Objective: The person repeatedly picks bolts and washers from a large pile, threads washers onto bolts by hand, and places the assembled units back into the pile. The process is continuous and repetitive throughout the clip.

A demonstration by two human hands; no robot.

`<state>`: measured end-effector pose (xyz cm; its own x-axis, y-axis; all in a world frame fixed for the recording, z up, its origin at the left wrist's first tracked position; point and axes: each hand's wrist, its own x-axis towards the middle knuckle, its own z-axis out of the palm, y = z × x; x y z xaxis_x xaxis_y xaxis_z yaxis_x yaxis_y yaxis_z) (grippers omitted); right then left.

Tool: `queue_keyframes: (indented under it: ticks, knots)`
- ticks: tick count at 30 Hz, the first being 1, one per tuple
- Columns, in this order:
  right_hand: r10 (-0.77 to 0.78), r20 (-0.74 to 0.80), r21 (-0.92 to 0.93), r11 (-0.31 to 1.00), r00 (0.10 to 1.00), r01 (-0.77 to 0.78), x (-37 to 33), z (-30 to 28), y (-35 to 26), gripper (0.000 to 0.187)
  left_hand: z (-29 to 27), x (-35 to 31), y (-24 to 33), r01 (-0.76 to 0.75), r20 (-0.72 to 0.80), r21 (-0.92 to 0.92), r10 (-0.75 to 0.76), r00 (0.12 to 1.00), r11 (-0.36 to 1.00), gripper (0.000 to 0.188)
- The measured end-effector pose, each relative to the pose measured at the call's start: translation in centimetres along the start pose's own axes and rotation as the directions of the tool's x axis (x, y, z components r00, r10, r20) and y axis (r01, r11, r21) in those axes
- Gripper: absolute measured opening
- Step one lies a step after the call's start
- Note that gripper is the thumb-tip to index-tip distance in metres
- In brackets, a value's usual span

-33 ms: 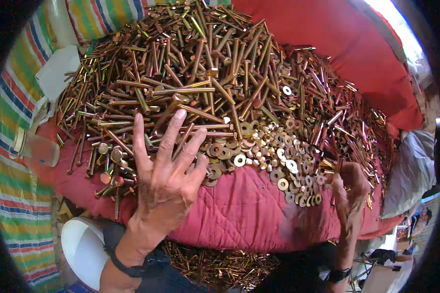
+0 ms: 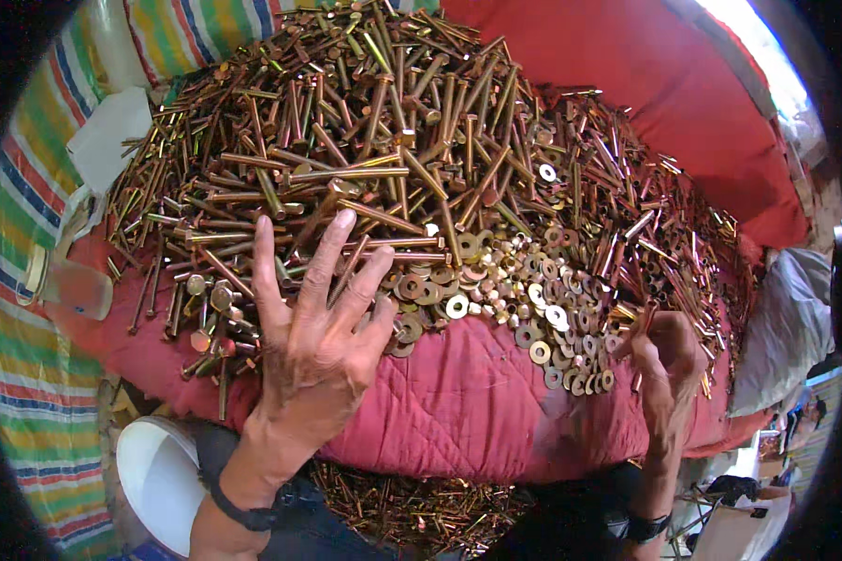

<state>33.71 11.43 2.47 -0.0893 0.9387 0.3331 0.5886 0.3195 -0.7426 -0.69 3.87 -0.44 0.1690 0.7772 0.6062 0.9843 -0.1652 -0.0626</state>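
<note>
My left hand [image 2: 313, 337] lies with fingers spread over the near left edge of a big heap of brassy bolts [image 2: 346, 175]. Its fingertips rest among the bolts, and several bolt heads [image 2: 222, 297] show beside it. Flat washers [image 2: 540, 352] and small shiny collars or nuts [image 2: 496, 285] are spread between my two hands. At the right, my right hand [image 2: 669, 360] is closed, thumb and fingers curled together by the washers and a pile of thin metal pieces [image 2: 627, 252]. Whatever those fingers pinch is too small and hidden to name.
Everything lies on a red quilted cloth [image 2: 458, 402], with a red cushion [image 2: 627, 65] behind. More bolts [image 2: 421, 514] lie below its near edge. A white bucket [image 2: 154, 477] stands lower left, a clear plastic cup [image 2: 75, 288] far left, a grey plastic bag [image 2: 786, 318] at the right.
The thumb of my right hand has shifted slightly left. My left hand stays in place.
</note>
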Motion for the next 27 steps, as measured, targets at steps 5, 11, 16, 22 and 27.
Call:
queue_keyframes:
  ticks: [5,11,16,22,27]
  knots:
    - [0.214,0.298,0.277,0.913,0.93,-0.299,-1.7,2.3,-2.8,0.012,-0.4,0.5,-0.7,-0.026,-0.104,-0.072,0.018,0.994,0.997,0.011]
    - [-0.163,0.258,-0.173,0.962,0.952,0.211,-2.0,6.2,-3.1,0.025,-2.9,0.0,0.8,0.014,-0.212,-0.466,-0.128,0.969,0.884,0.027]
    - [-0.359,0.31,-0.303,0.84,0.88,0.449,-1.5,7.6,-2.0,0.024,-1.6,-1.0,3.7,0.094,-0.094,-0.817,-0.292,0.952,0.569,0.028]
    - [-0.343,0.424,-0.46,0.715,0.838,0.526,-1.2,7.7,-1.9,0.023,-2.7,-2.8,2.6,0.416,0.289,-0.701,-0.302,0.908,0.58,0.014]
    - [-0.369,0.412,-0.394,0.752,0.833,0.528,0.0,7.3,-1.3,0.02,-3.2,-2.6,1.5,0.406,0.376,-0.667,-0.188,0.907,0.624,0.017]
